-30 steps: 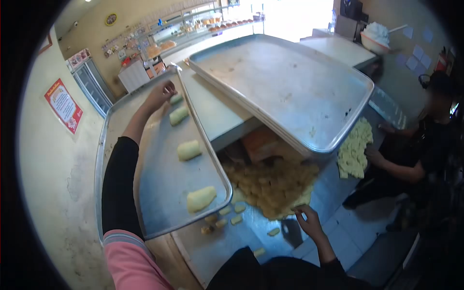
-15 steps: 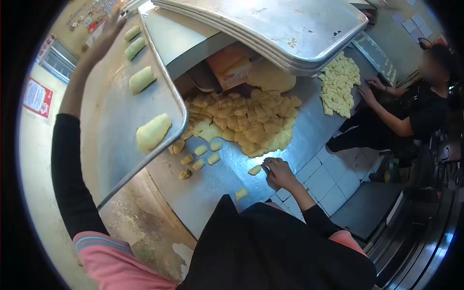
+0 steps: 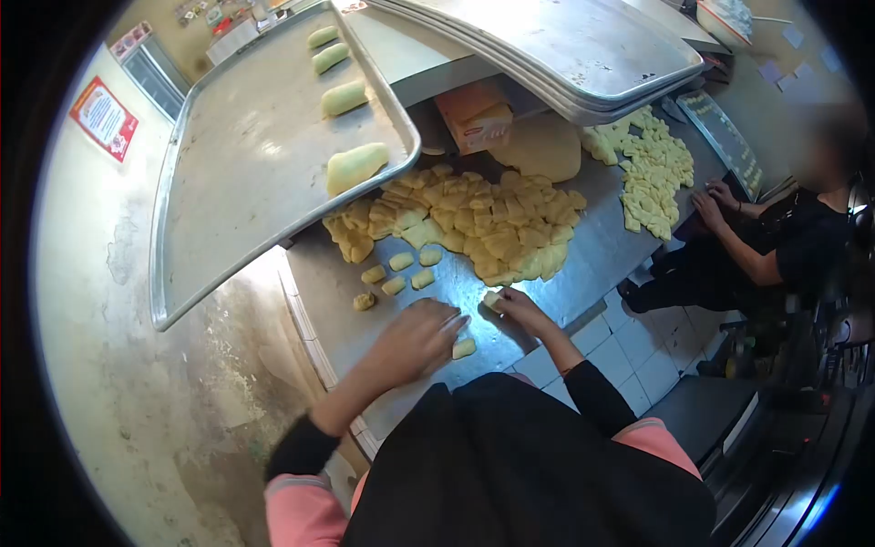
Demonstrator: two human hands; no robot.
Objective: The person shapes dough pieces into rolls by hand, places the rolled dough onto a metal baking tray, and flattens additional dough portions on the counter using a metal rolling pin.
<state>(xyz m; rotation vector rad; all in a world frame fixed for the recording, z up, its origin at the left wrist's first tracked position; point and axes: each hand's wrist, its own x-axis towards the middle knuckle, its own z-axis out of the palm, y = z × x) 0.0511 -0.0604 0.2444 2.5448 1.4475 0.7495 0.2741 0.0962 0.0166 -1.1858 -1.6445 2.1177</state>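
Note:
My right hand [image 3: 521,310] pinches a small dough piece [image 3: 492,299] above the metal table [image 3: 319,273]. Blurred by motion, my left hand [image 3: 417,339] hovers just left of it, near another small dough piece [image 3: 464,348]; whether it holds anything does not show. Several short dough rolls [image 3: 401,262] lie on the table beyond my left hand. Behind them spreads a large heap of cut dough [image 3: 492,223]. Four larger rolls [image 3: 344,98] lie in a line along the right side of a metal tray [image 3: 228,164] at the upper left.
Stacked metal trays [image 3: 602,55] overhang the table's back. An orange box [image 3: 476,118] and a smooth dough mound [image 3: 538,148] sit beneath. At the right, a co-worker [image 3: 802,228] stands beside a second dough heap [image 3: 658,173] and a tray of small pieces [image 3: 725,137].
My left hand has left the rolls on the tray and come down to the table. My right hand has picked up a small dough piece from the table. The view has tilted down.

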